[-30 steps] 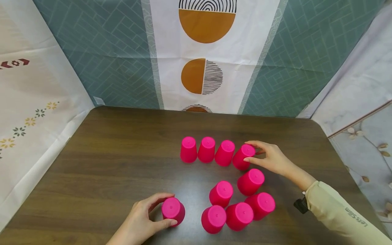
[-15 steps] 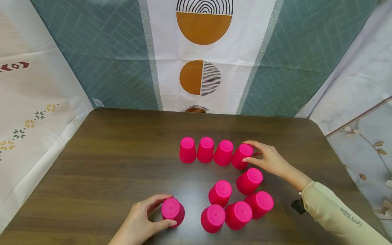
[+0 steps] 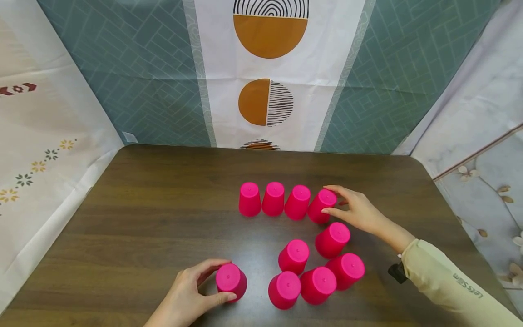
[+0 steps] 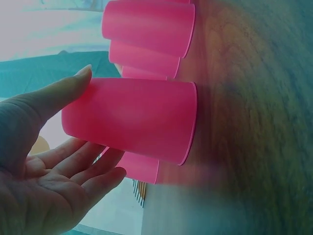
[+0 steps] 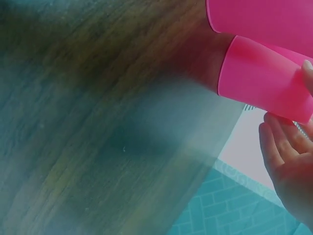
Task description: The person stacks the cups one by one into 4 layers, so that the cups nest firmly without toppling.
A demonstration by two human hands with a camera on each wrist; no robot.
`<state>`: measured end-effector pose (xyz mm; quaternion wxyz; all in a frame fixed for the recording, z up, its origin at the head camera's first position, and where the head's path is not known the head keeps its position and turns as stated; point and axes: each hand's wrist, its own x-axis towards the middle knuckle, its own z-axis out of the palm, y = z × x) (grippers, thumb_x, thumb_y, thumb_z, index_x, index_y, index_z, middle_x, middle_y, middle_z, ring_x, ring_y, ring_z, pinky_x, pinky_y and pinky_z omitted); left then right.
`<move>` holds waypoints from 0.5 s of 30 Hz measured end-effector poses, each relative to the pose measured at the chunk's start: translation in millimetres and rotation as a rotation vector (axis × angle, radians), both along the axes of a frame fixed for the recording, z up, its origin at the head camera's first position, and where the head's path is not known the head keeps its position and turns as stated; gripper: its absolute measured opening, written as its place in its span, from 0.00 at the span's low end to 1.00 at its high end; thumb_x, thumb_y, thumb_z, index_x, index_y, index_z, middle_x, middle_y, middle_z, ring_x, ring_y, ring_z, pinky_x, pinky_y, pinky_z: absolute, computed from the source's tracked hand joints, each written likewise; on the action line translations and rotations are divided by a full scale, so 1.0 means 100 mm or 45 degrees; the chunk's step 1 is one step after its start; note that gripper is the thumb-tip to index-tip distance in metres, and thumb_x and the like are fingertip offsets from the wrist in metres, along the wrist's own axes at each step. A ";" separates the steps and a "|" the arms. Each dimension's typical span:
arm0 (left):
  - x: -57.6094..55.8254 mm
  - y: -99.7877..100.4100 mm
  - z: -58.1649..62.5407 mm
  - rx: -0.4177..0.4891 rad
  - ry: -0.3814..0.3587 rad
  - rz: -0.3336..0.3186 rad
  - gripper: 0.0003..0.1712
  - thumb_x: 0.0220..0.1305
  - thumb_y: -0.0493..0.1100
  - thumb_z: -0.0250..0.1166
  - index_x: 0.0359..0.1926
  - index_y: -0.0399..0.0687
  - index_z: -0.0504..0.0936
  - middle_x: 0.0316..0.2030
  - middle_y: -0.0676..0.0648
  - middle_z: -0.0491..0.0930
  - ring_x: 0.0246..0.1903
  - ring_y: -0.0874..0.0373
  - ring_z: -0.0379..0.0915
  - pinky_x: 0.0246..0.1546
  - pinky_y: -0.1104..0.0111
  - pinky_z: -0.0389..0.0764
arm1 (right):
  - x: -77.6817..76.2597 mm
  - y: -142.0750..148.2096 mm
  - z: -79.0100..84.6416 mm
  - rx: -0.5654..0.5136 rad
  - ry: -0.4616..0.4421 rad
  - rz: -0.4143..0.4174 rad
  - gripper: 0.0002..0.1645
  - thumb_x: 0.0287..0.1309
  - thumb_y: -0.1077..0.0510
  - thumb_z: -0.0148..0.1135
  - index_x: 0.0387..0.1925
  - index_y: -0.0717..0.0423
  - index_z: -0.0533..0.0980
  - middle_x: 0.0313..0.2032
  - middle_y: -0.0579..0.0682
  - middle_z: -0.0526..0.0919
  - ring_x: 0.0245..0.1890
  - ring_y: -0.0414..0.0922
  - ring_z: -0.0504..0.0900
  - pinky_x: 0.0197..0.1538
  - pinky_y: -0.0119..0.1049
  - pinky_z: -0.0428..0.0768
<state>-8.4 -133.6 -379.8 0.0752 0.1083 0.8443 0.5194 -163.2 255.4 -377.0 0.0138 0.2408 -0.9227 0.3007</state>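
Observation:
Near the front edge my left hand (image 3: 189, 290) holds an upside-down pink cup (image 3: 231, 281) between thumb and fingers; the cup's wide rim is down at the table. The left wrist view shows the thumb on one side of this cup (image 4: 132, 117) and the fingers on the other. Farther back, my right hand (image 3: 359, 211) grips the rightmost cup (image 3: 318, 210) of a back row, thumb at its near side and fingertips at its far side. In the right wrist view that cup (image 5: 264, 73) stands rim down, the hand partly cut off by the frame.
Left of the right hand's cup, three more cups (image 3: 273, 202) stand in the row. Several upside-down cups (image 3: 318, 285) cluster between the hands, one cup (image 3: 333, 240) just below the right hand. Patterned cloths (image 3: 163, 81) hang around the brown wooden table (image 3: 163, 204).
The head view has shifted slightly. Both hands keep hold of the same cups, and the cups' arrangement looks unchanged.

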 end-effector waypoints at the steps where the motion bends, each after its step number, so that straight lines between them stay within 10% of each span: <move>1: 0.00 0.01 0.00 0.006 0.008 0.000 0.30 0.44 0.56 0.74 0.50 0.53 0.79 0.42 0.63 0.80 0.46 0.66 0.76 0.53 0.73 0.73 | 0.01 0.01 0.00 -0.006 -0.019 -0.009 0.41 0.47 0.54 0.72 0.62 0.58 0.65 0.53 0.57 0.77 0.44 0.52 0.81 0.45 0.48 0.81; 9: 0.03 0.03 -0.03 0.040 0.062 0.006 0.29 0.46 0.55 0.74 0.50 0.55 0.78 0.43 0.62 0.80 0.46 0.67 0.76 0.52 0.72 0.74 | 0.18 0.11 0.00 -0.046 0.083 -0.048 0.46 0.47 0.57 0.71 0.66 0.59 0.59 0.58 0.58 0.71 0.55 0.55 0.73 0.53 0.52 0.74; 15: 0.05 0.05 -0.02 0.048 0.012 0.174 0.29 0.43 0.52 0.76 0.50 0.59 0.79 0.40 0.63 0.81 0.43 0.66 0.77 0.48 0.68 0.78 | 0.39 0.11 0.00 -0.085 0.295 -0.120 0.40 0.44 0.62 0.72 0.61 0.56 0.67 0.53 0.51 0.77 0.53 0.43 0.75 0.53 0.27 0.72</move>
